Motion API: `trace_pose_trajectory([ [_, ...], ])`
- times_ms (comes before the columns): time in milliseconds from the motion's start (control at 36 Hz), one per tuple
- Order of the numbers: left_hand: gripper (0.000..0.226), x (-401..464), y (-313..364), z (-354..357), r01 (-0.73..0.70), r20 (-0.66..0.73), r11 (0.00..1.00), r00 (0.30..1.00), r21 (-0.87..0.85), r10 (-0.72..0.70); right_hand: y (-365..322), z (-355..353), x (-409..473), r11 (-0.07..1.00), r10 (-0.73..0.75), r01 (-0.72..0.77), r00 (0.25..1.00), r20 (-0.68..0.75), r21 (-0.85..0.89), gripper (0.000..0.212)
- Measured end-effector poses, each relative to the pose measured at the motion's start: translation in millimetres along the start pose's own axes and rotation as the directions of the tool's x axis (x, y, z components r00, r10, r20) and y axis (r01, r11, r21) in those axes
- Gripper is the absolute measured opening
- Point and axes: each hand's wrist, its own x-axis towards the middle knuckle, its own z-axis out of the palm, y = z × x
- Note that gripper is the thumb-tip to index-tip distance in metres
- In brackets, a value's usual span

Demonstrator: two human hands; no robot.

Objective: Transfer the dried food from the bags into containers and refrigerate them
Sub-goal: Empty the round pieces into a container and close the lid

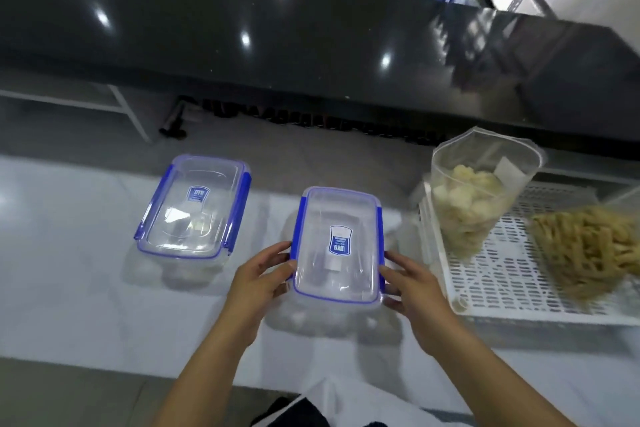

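Gripping the lidded container (pixel 337 246) from both sides, left hand (pixel 263 274) and right hand (pixel 412 284); forearms converging

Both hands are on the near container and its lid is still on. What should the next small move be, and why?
Probably unclip the side latches and lift the lid: the left hand and right hand flank the near container, which is lidded and looks empty, while the bag of pale pieces stands open beside it.
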Motion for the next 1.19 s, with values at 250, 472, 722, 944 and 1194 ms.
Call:
trace_pose_trajectory([
  [250,0.035,-8,-8,-36,0.019,0.141,0.997,0.99,0.078,-0.03,30,5,-27,0.987,0.096,-0.103,0.993,0.067,0.125,0.033],
  [472,0.044,-11,-13,-39,-0.088,0.158,0.977,0.986,0.193,0.057,37,8,-29,0.986,0.098,-0.102,0.994,0.04,0.131,0.033],
  [722,0.041,-6,-13,-46,-0.029,0.085,0.957,0.996,0.288,0.005,38,11,-31,0.988,0.077,-0.083,0.996,0.052,0.133,0.033],
  [944,0.056,-19,2,-35,-0.197,0.201,0.839,0.974,0.507,0.107,34,14,-31,0.991,0.055,-0.058,0.998,0.033,0.117,0.032],
  [1194,0.064,-19,-1,-26,-0.177,0.203,0.854,0.975,0.49,0.086,42,6,-32,0.989,0.126,-0.124,0.992,-0.021,0.086,0.032],
])
